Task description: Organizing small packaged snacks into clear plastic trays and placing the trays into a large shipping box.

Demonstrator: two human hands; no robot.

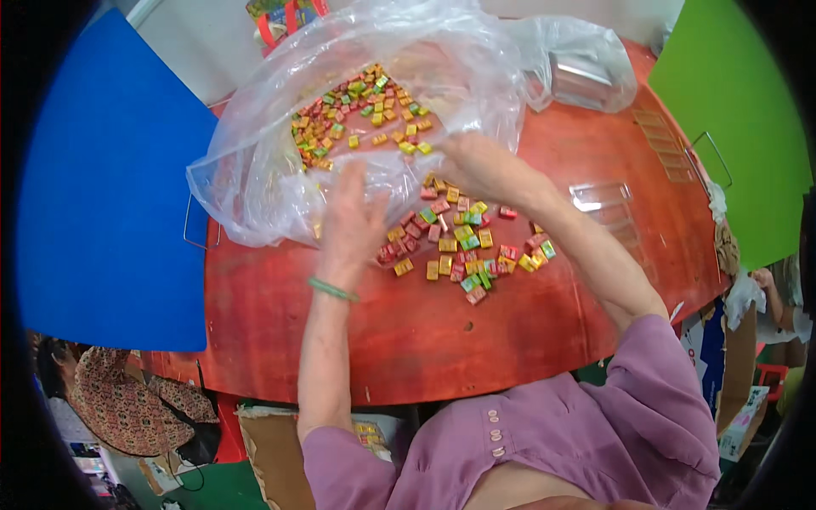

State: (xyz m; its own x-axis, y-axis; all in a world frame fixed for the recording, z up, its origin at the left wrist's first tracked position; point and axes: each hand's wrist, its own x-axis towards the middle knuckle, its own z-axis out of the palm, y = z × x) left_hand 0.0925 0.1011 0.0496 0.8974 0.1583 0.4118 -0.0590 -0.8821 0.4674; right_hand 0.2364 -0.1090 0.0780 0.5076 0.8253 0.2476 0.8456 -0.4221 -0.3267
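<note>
Here a round red table [442, 340] filled the middle of the view, with a blue panel [110, 187] on the left and a green panel [731, 110] on the far right. On the far half of the table lay a big clear plastic bag [280, 187], crumpled and open toward the near side, with many small wrapped candies [361, 115] in red, yellow, orange and green showing through it. A second clear bag [586, 51] sat at the far right with a metal box [582, 81] inside it. Just near the big bag's mouth, a loose heap of candies [463, 246] was spread on the bare wood, between the two forearms.

The left hand [353, 217], a green band [331, 290] on its wrist, lay flat on the bag's near edge, fingers stretched out and pressing the plastic; it gripped nothing that could be seen. The right hand [476, 166] rested at the bag's mouth, just far of the heap, fingers curled toward the plastic; whether they pinched the film could not be told.

A clear tray [599, 197] lay on the right of the table, apart from the heap. A person in a patterned top [119, 399] sat near left.
</note>
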